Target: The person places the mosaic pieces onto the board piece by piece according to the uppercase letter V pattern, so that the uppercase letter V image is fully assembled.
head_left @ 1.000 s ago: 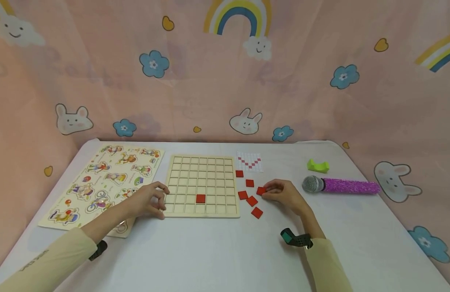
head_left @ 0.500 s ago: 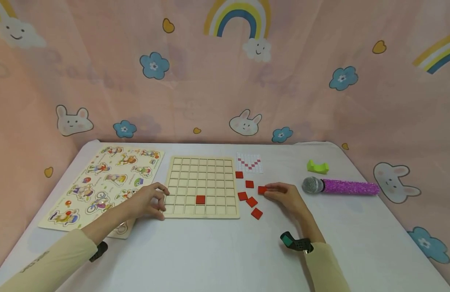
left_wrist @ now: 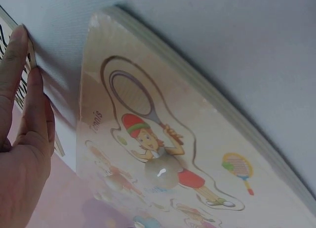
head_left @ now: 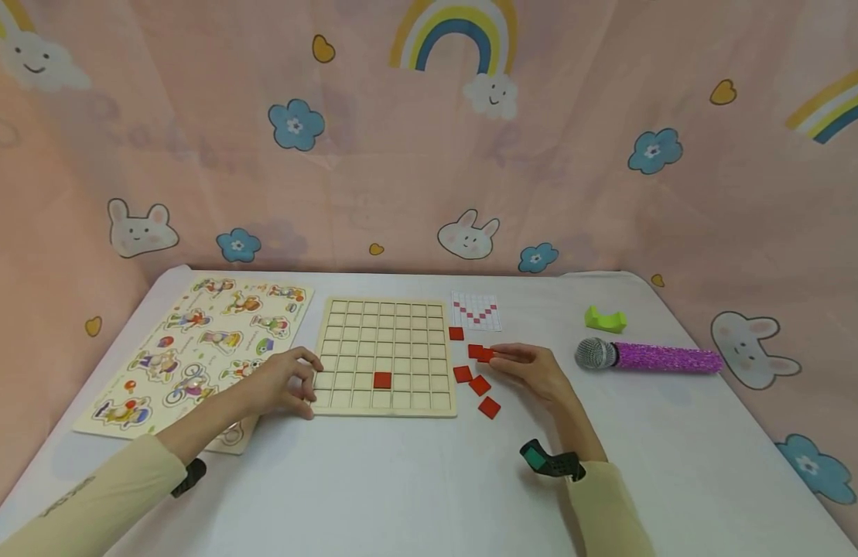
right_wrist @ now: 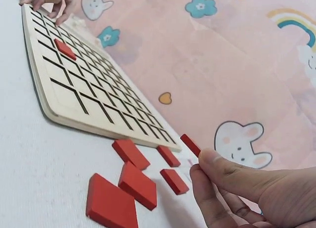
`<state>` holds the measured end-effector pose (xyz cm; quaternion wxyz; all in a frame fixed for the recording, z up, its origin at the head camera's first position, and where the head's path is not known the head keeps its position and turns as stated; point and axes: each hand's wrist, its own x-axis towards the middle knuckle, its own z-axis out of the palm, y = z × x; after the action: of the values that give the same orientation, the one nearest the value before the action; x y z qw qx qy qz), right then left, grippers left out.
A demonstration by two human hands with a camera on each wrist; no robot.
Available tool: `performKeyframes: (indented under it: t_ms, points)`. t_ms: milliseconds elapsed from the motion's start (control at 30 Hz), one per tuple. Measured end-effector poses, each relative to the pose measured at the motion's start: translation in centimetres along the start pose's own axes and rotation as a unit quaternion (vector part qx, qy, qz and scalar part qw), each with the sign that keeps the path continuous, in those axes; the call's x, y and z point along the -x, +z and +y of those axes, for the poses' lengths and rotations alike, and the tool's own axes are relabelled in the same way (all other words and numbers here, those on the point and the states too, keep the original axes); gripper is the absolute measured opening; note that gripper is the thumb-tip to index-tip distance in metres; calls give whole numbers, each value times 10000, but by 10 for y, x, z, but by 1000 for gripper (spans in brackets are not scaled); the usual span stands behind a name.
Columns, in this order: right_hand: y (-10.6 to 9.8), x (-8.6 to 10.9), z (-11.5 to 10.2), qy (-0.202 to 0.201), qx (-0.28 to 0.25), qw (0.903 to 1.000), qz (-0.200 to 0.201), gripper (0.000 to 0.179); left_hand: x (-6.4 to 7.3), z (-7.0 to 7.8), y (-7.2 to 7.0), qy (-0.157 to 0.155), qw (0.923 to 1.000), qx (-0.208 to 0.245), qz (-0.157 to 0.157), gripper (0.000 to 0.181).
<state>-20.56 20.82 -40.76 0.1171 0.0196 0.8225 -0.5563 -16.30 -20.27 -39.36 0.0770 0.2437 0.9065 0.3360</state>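
Observation:
Between the right hand's (head_left: 536, 370) thumb and fingers a small red square tile (right_wrist: 190, 144) is pinched on edge, raised above the table. In the head view it overlaps a loose red tile (head_left: 474, 351). Several other loose red tiles (right_wrist: 138, 184) lie beside the right edge of a wooden grid board (head_left: 387, 413). One red tile (head_left: 382, 380) sits in a cell of its second row from the near side. The left hand (head_left: 282, 384) touches the board's left edge with extended fingertips (left_wrist: 34, 77); the left wrist view shows them along the rim.
A printed puzzle board (left_wrist: 103, 35) lies left of the grid board, under the left forearm. Behind the loose tiles is a card with a red V pattern (head_left: 476, 311). A purple glitter microphone (head_left: 665, 357) and a lime-green curved block (head_left: 606, 319) are at right.
The right hand has moved left and slightly away from the person, carrying the pinched red tile over toward the loose tiles. The left hand stays at the board's edge.

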Motion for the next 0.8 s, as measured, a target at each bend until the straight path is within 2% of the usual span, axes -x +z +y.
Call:
performKeyframes:
  t_ms: [233, 600, 800]
  points:
    - [21, -3, -13, -82, -167, 9998, -75, 40, 0, -2, -1, 70, 10000, -64, 16, 28]
    - [57, -8, -33, -210, -768, 9967, -155, 33, -2, -2, 0, 157, 9998, -99, 12, 28]
    - [81, -12, -42, -323, -509, 9981, -147, 29, -3, -2, 1, 57, 9999, -89, -27, 28]
